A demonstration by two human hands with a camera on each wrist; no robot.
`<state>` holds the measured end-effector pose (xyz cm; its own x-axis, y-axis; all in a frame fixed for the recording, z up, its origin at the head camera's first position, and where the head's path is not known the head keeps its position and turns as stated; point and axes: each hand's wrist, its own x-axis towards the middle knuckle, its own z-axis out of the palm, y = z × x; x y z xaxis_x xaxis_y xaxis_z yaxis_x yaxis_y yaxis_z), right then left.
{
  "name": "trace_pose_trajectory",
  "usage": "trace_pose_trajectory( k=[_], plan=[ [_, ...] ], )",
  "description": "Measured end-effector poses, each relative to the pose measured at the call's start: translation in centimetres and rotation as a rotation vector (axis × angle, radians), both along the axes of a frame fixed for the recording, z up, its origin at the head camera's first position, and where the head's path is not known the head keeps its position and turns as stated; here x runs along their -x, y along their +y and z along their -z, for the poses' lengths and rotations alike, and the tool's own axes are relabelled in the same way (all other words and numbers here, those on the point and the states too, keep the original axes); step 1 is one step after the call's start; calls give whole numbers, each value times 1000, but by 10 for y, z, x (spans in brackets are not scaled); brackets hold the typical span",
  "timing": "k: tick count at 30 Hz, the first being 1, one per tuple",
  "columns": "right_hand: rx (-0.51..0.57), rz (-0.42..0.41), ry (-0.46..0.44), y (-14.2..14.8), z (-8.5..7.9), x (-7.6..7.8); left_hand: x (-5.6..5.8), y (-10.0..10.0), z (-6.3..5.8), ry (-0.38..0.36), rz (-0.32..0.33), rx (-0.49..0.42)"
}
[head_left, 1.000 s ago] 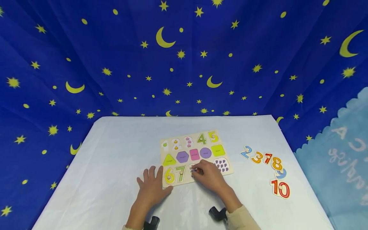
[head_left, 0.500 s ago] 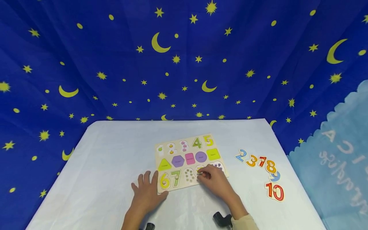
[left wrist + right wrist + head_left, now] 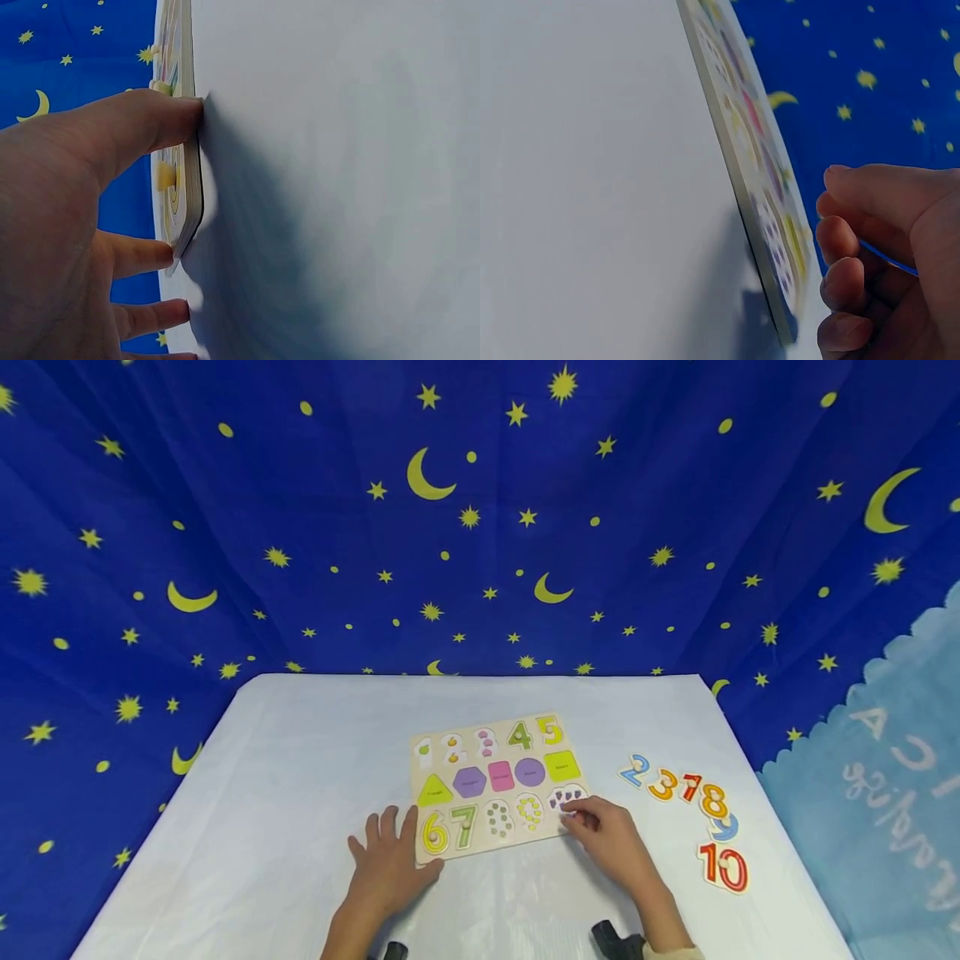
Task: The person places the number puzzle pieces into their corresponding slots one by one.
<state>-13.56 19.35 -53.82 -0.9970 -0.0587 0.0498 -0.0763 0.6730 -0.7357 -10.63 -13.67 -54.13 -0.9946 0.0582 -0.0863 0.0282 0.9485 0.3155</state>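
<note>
One desk (image 3: 300,760) carries one puzzle board (image 3: 481,839). Four number pieces sit in it: 4 (image 3: 520,735) and 5 (image 3: 550,729) far, 6 (image 3: 435,832) and 7 (image 3: 463,827) near. Six slots show pictures: three far-left slots (image 3: 453,748), three near-right slots (image 3: 529,811). Between are five shapes: triangle (image 3: 435,791), hexagon (image 3: 470,782), rectangle (image 3: 501,776), circle (image 3: 530,772), square (image 3: 562,766). Right of the board lie six loose number pieces: 2 (image 3: 636,770), 3 (image 3: 663,785), 1 (image 3: 691,787), 8 (image 3: 712,802), 9 (image 3: 724,830) and 10 (image 3: 723,867).

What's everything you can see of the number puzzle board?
The pale, wood-looking number puzzle board lies flat on the white-covered table. Knobbed pieces 4, 5, 6 and 7 are seated; five coloured shapes span its middle row. Recesses 1, 2, 3, 8 and 9 show small pictures. The left hand touches it around the near left corner; the right hand partly hides the 10 recess.
</note>
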Motion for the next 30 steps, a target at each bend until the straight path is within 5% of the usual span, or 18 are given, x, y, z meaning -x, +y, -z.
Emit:
trace_pose_trajectory(
  k=[22,30],
  plan=[
    [-23,169,-119,55,6,-20,-1,2,1,-14,-27,0],
    [-61,235,-92,77,-1,-28,-1,2,0,-21,-21,10]
  ],
)
